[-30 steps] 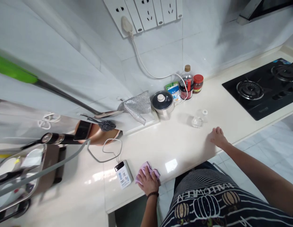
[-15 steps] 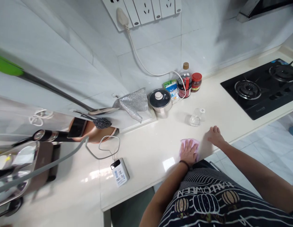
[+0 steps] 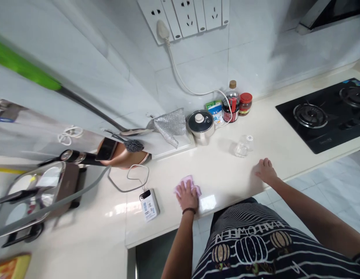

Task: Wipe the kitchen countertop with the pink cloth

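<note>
My left hand (image 3: 188,197) presses a pink cloth (image 3: 198,191) against the white countertop (image 3: 165,190). Its fingers lie flat and slightly spread over the cloth, whose edges stick out around them. To the right, my right hand (image 3: 266,170) rests near the counter's front edge with nothing visible in it, its fingers stretched forward and loosely together. Just behind that hand, a small clear glass jar (image 3: 243,146) with a white mark lies on the counter. Left of the cloth is a white power bank (image 3: 149,205) with a grey cable attached.
A small lidded electric pot (image 3: 200,128), a sauce bottle (image 3: 231,104) and a red-lidded jar (image 3: 245,104) stand along the wall. The black gas hob (image 3: 328,116) is at right. A copper-coloured pan (image 3: 124,157) and a dish rack (image 3: 57,186) occupy the left.
My left hand has slid the pink cloth leftward along the counter, toward the power bank. My right hand stays on the counter near the glass jar. The view has shifted slightly.
</note>
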Available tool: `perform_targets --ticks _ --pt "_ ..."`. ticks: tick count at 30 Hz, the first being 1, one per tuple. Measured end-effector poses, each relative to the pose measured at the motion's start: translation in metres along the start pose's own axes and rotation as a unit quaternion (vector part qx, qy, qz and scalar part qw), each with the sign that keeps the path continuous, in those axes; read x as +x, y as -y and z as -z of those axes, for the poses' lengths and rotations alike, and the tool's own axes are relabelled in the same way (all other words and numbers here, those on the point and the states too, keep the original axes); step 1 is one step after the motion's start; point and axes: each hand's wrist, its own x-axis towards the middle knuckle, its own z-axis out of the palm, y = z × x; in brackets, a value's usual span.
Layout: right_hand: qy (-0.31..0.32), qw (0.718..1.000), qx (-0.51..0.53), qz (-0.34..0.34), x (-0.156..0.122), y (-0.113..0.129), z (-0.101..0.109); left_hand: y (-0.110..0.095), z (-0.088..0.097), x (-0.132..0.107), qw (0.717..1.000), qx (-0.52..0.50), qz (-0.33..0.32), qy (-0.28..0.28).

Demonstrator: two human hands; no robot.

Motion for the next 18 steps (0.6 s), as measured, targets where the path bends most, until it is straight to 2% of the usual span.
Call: perform_targets --ticks 3,5,9,13,15,18 --pt "0.005 1.000 -0.007 -0.003 0.001 0.000 0.001 0.037 0.001 -0.010 0.992 -0.024 0.111 -0.053" --pt "0.006 1.000 -0.016 -0.005 0.001 0.001 0.004 0.048 -0.006 -0.024 0.984 -0.030 0.155 -0.082" --pt "0.004 1.000 -0.013 0.002 0.003 0.000 0.010 0.041 -0.024 -0.052 0.976 -0.036 0.186 -0.111" --pt "0.006 0.999 0.039 -0.015 0.007 -0.002 0.016 0.025 -0.032 -0.062 0.974 -0.050 0.194 -0.109" --pt "-0.027 0.996 0.087 -0.017 0.013 0.000 0.021 0.022 -0.032 -0.062 0.974 -0.051 0.196 -0.105" --pt "-0.096 0.973 0.210 0.032 0.030 0.010 0.034 0.021 -0.032 -0.061 0.973 -0.047 0.199 -0.103"
